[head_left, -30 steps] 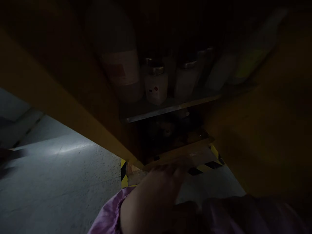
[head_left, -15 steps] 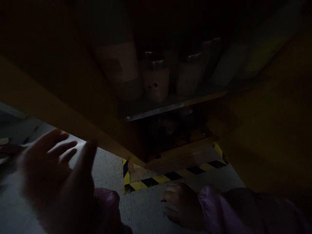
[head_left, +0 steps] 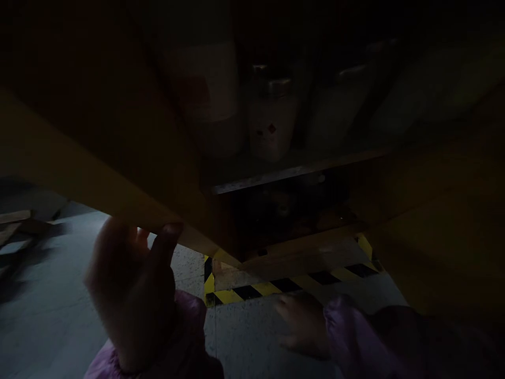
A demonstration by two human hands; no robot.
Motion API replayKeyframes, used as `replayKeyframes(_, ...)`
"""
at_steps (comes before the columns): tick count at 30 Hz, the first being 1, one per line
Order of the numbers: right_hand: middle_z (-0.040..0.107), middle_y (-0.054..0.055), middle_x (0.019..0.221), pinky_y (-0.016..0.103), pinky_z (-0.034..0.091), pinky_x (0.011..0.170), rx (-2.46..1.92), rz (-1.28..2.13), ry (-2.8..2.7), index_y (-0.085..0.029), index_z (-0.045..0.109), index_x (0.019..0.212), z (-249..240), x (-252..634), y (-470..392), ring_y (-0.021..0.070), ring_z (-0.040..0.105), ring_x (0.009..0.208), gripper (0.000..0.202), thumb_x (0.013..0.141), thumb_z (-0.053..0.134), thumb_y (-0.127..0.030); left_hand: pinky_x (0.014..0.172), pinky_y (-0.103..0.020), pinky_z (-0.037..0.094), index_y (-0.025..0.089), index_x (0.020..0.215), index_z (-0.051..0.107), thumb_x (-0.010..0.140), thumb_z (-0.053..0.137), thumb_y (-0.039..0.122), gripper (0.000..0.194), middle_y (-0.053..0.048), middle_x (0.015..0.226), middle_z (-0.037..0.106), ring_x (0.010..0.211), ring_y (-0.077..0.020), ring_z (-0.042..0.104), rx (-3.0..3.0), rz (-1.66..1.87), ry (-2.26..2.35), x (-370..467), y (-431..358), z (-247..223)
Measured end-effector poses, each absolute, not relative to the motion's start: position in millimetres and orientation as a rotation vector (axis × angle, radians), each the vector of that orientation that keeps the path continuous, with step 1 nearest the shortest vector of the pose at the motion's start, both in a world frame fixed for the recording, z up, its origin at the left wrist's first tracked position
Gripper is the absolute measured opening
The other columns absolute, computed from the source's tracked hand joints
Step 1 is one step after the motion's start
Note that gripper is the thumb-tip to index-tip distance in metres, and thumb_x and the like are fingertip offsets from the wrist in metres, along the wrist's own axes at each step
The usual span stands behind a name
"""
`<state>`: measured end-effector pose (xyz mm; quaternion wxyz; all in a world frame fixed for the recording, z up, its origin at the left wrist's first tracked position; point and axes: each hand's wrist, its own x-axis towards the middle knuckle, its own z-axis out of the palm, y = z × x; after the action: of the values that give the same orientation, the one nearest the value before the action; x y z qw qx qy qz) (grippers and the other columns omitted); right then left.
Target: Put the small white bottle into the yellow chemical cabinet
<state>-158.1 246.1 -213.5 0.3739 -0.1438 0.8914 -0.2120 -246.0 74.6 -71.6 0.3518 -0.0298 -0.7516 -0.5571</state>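
Observation:
My left hand [head_left: 132, 289] grips the lower edge of a yellow cabinet door [head_left: 118, 197]. Its thumb lies on the near face and the other fingers reach behind the door. Low in the view, my right hand [head_left: 303, 323] hangs over the floor with nothing in it, its blurred fingers partly apart. Inside the dark cabinet, a shelf [head_left: 256, 181] bears a large bottle with a pale label [head_left: 215, 95]. Beside that stands a white jar [head_left: 272, 129] with a metallic cap and a small red hazard mark. The shelf's right side is very dark.
Yellow and black striped tape [head_left: 286, 285] borders the cabinet base on the speckled floor [head_left: 232, 331]. Another yellow door panel [head_left: 442, 247] stands at the right. At the far left lies a wooden pallet-like thing [head_left: 16, 223]. Dim shapes sit below the shelf.
My left hand has moved right and closed on the door's edge. My right hand has shifted slightly right. The view has moved a little, so the jars appear farther right.

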Motion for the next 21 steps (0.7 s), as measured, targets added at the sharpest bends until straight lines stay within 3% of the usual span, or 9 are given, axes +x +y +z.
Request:
replayKeyframes(5,0.059,0.011,0.107,0.044,0.043,0.084,-0.356,-0.549,2.274,-0.015,0.058,0.105,-215.6,-159.7,250.0,0.0302,0.054,0.098,0.044,0.067,0.058,-0.036,0.076,-0.027,0.054,0.019,0.079,0.066,0.063,0.074,0.016,0.019,0.004,0.067,0.050,0.067,-0.0078,0.049,0.009,-1.276,-1.910,-243.8,74.5,-75.4)
replayKeyframes(9,0.056,0.011,0.109,0.044,0.043,0.084,-0.358,-0.569,2.278,-0.016,0.057,0.106,-219.1,-160.1,251.8,0.0295,0.054,0.099,0.044,0.068,0.056,-0.038,0.075,-0.025,0.054,0.019,0.095,0.065,0.067,0.071,0.016,0.029,0.002,0.082,0.060,0.081,-0.0103,0.056,-0.040,-1.302,-1.953,-242.8,75.5,-73.3)
replayKeyframes(13,0.057,0.012,0.107,0.044,0.044,0.083,-0.382,-0.518,2.266,-0.014,0.058,0.104,-221.5,-161.1,250.9,0.0301,0.054,0.097,0.043,0.068,0.057,-0.038,0.077,-0.024,0.053,0.019,0.102,0.063,0.070,0.069,0.017,0.033,0.001,0.086,0.061,0.085,-0.0101,0.057,-0.092,-1.318,-1.969,-245.2,75.3,-75.0)
replayKeyframes(21,0.055,0.011,0.109,0.045,0.044,0.081,-0.422,-0.537,2.301,-0.015,0.057,0.104,-229.1,-157.0,251.5,0.0306,0.054,0.097,0.044,0.068,0.055,-0.040,0.071,-0.022,0.055,0.018,0.090,0.064,0.067,0.071,0.017,0.024,0.003,0.076,0.055,0.076,-0.0084,0.055,-0.065,-1.337,-1.970,-247.0,72.4,-78.2)
